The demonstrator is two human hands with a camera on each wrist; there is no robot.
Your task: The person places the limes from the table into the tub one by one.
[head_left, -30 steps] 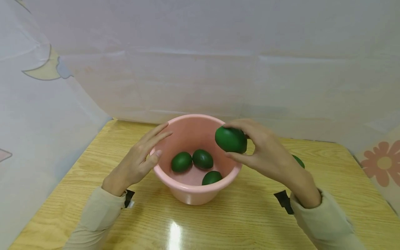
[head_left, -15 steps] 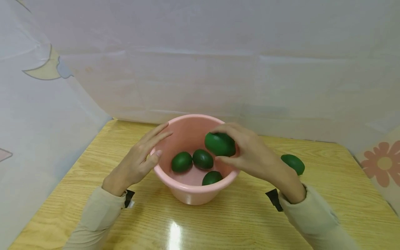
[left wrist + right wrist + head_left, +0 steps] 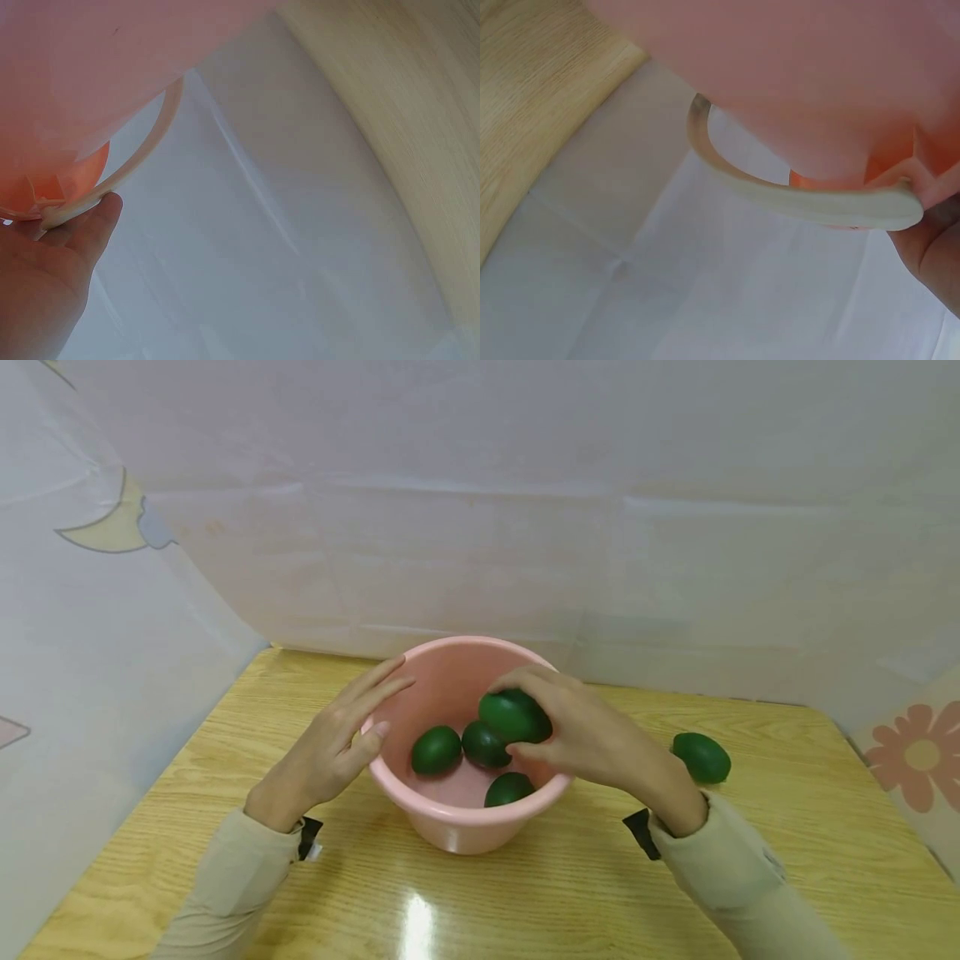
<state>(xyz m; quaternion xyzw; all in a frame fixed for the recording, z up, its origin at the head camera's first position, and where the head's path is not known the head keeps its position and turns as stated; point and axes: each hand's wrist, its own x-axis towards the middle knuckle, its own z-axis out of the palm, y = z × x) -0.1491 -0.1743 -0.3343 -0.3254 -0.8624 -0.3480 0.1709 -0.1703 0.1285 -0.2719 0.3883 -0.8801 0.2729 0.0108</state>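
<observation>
In the head view a pink bucket (image 3: 465, 814) stands on the wooden table. My left hand (image 3: 330, 747) rests on its left rim, fingers nearly straight, thumb tip just inside. My right hand (image 3: 585, 727) reaches over the right rim and grips a green avocado (image 3: 513, 714) between thumb and fingers. Under it lie three more avocados: a left one (image 3: 437, 750), a middle one (image 3: 483, 747) partly hidden by the held one, and a front one (image 3: 510, 788). In the wrist views the bucket's pale handle (image 3: 142, 150) hangs along its outside, near my left hand (image 3: 45, 277).
Another avocado (image 3: 701, 757) lies on the table (image 3: 795, 827), right of the bucket and beyond my right wrist. A pale cloth backdrop (image 3: 465, 552) rises behind the table and along its sides. Black straps (image 3: 642, 833) show at the wrists.
My right hand has moved left and in over the bucket with the avocado, lower than before. The avocado on the table has come into view from behind my right arm. My left hand stays put.
</observation>
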